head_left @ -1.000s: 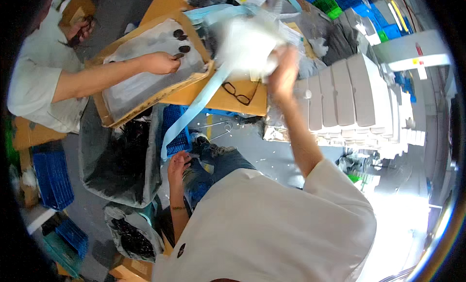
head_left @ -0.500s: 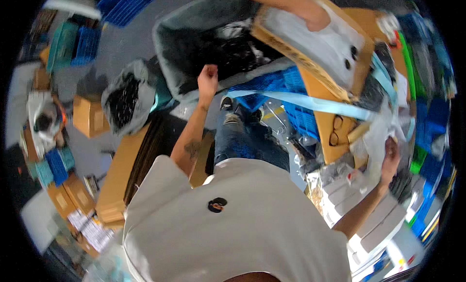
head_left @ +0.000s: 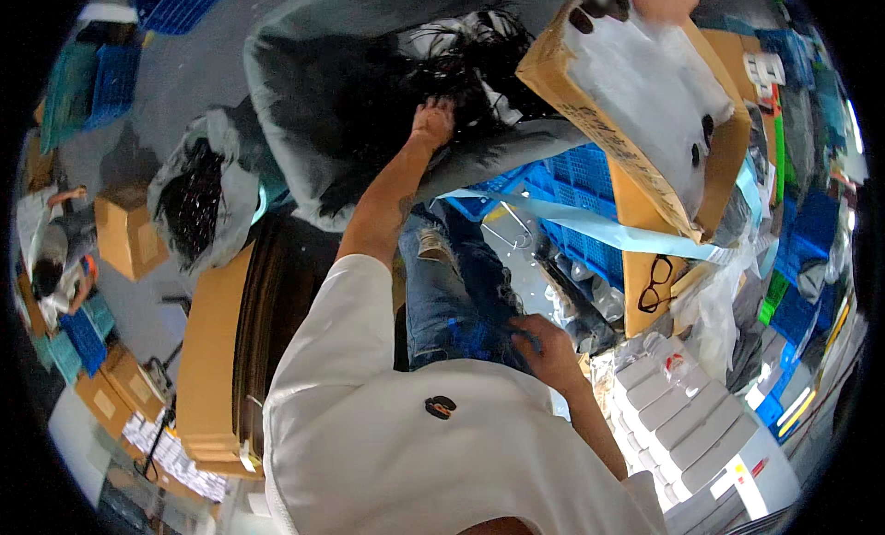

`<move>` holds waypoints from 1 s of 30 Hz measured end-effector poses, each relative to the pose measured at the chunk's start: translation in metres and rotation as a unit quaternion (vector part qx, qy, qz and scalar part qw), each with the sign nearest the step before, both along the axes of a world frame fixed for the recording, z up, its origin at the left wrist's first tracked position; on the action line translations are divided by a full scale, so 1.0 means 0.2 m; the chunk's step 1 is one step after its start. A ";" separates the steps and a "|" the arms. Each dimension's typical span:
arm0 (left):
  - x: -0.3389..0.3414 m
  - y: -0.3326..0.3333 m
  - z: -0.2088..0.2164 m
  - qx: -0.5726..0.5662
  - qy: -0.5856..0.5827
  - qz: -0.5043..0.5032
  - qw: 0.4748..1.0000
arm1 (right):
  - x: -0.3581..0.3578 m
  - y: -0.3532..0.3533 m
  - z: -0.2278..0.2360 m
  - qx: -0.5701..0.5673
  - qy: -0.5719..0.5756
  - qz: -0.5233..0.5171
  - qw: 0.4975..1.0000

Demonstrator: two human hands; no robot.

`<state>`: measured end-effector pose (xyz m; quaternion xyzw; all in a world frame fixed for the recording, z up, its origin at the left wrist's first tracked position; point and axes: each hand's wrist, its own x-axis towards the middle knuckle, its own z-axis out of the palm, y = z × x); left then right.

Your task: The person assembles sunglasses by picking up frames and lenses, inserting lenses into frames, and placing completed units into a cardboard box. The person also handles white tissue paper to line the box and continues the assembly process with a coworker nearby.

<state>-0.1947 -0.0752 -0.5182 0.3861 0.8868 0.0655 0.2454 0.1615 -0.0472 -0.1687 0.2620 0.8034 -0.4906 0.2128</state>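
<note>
My left hand point(head_left: 433, 122) reaches down into a large bin lined with a grey bag point(head_left: 323, 139). It touches or hovers just above a heap of thin dark strands point(head_left: 461, 70), and its fingertips are lost against them. My right hand point(head_left: 550, 351) is in front of my right thigh, fingers loosely bent and apart, with nothing in it. At the bin's far right, a tilted cardboard box point(head_left: 636, 157) lined with white film holds a few small dark pieces point(head_left: 708, 129). Another person's hand point(head_left: 664, 0), blurred, is at the box's far edge.
Black-framed glasses point(head_left: 655, 284) lie on a brown board right of me, near a pale blue strap point(head_left: 618, 233). Blue crates point(head_left: 576, 208) stand beneath. White boxes point(head_left: 687, 406) are stacked at lower right; flattened cardboard point(head_left: 207, 369) and a smaller grey bag point(head_left: 198, 189) are left.
My left hand has moved forward and deeper into the bin. My right hand has left the clear plastic and strap at the right and come in toward my thigh. The box has shifted right.
</note>
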 end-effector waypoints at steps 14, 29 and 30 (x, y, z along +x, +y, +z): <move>-0.15 -0.02 0.52 -0.073 0.040 -0.039 0.996 | -0.08 0.08 0.07 0.044 0.060 -0.118 0.990; 0.48 -0.36 2.19 0.114 -0.546 0.084 0.826 | -0.39 0.17 0.37 0.223 0.392 0.115 0.885; 0.53 -0.32 2.30 0.099 -0.576 0.091 0.806 | -0.37 0.20 0.32 0.220 0.399 0.102 0.884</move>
